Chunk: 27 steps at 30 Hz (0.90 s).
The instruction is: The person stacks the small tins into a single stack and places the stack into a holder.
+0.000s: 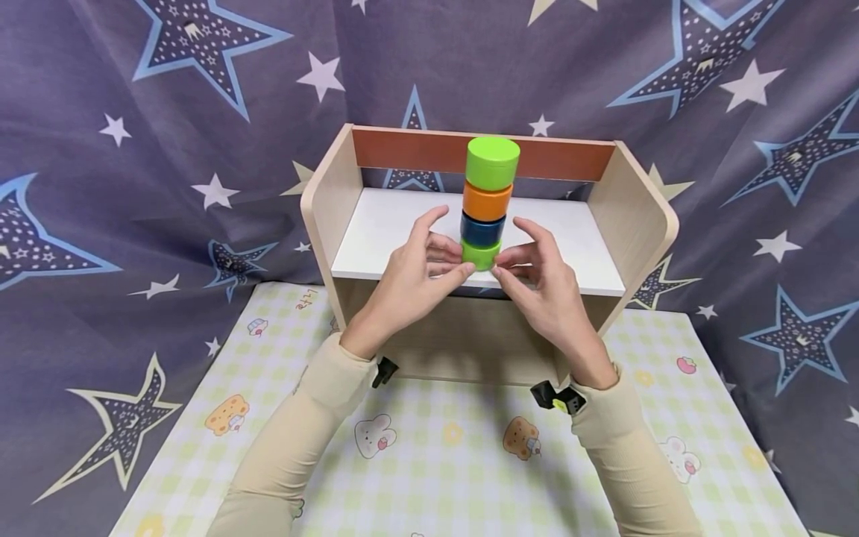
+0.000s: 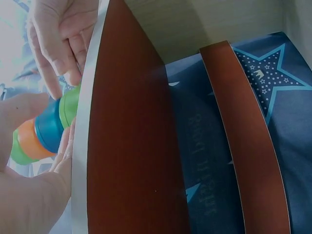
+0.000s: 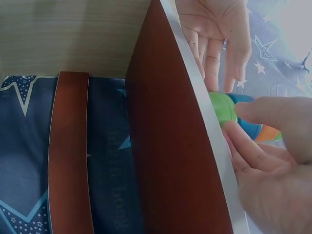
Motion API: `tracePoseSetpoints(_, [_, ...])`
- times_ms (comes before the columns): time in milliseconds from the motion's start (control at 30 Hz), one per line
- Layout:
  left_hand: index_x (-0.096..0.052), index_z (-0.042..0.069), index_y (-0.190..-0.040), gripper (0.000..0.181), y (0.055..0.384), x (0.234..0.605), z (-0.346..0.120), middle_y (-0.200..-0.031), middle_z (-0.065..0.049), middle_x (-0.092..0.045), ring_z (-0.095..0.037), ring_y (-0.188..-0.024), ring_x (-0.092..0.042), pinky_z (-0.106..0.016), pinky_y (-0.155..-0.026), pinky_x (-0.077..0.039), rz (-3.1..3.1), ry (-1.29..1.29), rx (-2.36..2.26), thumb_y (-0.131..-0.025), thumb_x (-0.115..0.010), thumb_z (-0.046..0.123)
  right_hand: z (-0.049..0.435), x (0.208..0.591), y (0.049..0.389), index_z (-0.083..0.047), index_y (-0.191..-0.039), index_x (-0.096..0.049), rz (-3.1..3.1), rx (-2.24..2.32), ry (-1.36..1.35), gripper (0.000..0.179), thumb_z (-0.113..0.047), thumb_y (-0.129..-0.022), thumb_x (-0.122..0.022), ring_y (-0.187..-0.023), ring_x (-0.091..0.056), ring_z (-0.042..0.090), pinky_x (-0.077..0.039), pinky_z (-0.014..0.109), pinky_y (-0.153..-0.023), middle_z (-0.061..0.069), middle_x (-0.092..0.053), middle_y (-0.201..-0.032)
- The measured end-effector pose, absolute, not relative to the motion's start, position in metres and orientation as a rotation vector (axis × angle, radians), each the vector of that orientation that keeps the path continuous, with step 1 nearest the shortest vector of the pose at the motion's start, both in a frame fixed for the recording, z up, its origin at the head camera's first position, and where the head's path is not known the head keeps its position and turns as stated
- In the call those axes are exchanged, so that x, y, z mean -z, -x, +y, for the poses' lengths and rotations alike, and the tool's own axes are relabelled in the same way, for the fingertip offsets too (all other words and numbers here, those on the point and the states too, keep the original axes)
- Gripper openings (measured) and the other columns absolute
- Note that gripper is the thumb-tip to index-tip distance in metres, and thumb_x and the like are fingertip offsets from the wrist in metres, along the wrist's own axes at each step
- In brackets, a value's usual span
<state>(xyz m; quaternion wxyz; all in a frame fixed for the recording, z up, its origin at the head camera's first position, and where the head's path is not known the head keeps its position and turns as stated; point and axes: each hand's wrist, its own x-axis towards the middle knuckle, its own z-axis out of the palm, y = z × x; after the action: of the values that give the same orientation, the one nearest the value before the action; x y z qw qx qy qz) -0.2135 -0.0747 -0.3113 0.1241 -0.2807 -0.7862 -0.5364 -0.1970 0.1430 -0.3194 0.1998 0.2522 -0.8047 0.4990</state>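
A tower of stacking cups stands upright on the white shelf (image 1: 570,242), near its front edge. From the bottom it has a small green cup (image 1: 481,256), a dark blue cup (image 1: 482,230), an orange cup (image 1: 486,201) and a wider, flat-topped green cup (image 1: 493,162). My left hand (image 1: 419,272) is at the left of the lowest cup, its fingertips touching or very close to it. Opposite, my right hand (image 1: 545,287) has thumb and fingertips by the same cup's right side. Fingers of both hands look relaxed, index fingers raised. In the wrist views, the shelf board partly hides both hands.
The small wooden shelf unit has side panels (image 1: 640,205) left and right and a reddish-brown back rail (image 1: 409,149). It stands on a checked tablecloth (image 1: 436,477) with cartoon prints. Behind hangs a dark star-patterned curtain (image 1: 268,171).
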Motion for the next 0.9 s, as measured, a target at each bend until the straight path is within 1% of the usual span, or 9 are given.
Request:
tracePoseSetpoints(200, [-0.028,0.010,-0.154,0.079,0.2131,0.3117,-0.0750,-0.116,-0.005,-0.064,-0.012,-0.103,-0.066,-0.023,-0.089,-0.055,-2.301,0.814,1.575,-0.092,-0.075,0.022,0.1429,0.3198,0.1979,-0.007,-0.149,-0.035,-2.250,-1.361,-0.754,0.066,0.002,-0.093,-0.069,-0.097,-0.069,0.024,-0.057,0.034,-0.087,0.014,-0.070,-0.112])
tracePoseSetpoints(400, [-0.030,0.010,-0.153,0.076,0.2139,0.3123,-0.0759,-0.122,-0.008,-0.064,-0.016,-0.107,-0.067,-0.024,-0.091,-0.054,-2.303,0.824,1.597,-0.093,-0.074,0.026,0.1431,0.3183,0.1976,-0.008,-0.150,-0.035,-2.274,-1.287,-0.776,0.065,0.003,-0.094,-0.066,-0.101,-0.068,0.026,-0.057,0.038,-0.089,0.013,-0.068,-0.122])
tracePoseSetpoints(633, [-0.033,0.011,-0.153,0.074,0.2142,0.3132,-0.0764,-0.129,-0.011,-0.063,-0.017,-0.108,-0.066,-0.024,-0.091,-0.054,-2.310,0.832,1.590,-0.093,-0.074,0.025,0.1428,0.3194,0.1974,-0.005,-0.151,-0.034,-2.305,-1.201,-0.802,0.064,0.004,-0.095,-0.064,-0.104,-0.068,0.027,-0.056,0.041,-0.092,0.014,-0.065,-0.129])
tracePoseSetpoints(767, [-0.036,0.011,-0.151,0.072,0.2128,0.3144,-0.0763,-0.130,-0.010,-0.063,-0.021,-0.110,-0.066,-0.024,-0.092,-0.053,-2.314,0.826,1.595,-0.092,-0.075,0.026,0.1427,0.3205,0.1976,-0.004,-0.150,-0.035,-2.292,-1.203,-0.823,0.064,0.004,-0.094,-0.064,-0.104,-0.068,0.027,-0.056,0.041,-0.092,0.014,-0.064,-0.129])
tracePoseSetpoints(900, [-0.043,0.008,-0.147,0.065,0.2103,0.3157,-0.0767,-0.128,-0.010,-0.063,-0.023,-0.111,-0.066,-0.024,-0.093,-0.053,-2.273,0.852,1.620,-0.093,-0.075,0.023,0.1429,0.3210,0.1968,-0.003,-0.148,-0.039,-2.261,-1.233,-0.838,0.061,0.003,-0.094,-0.067,-0.104,-0.067,0.025,-0.055,0.040,-0.092,0.014,-0.066,-0.126])
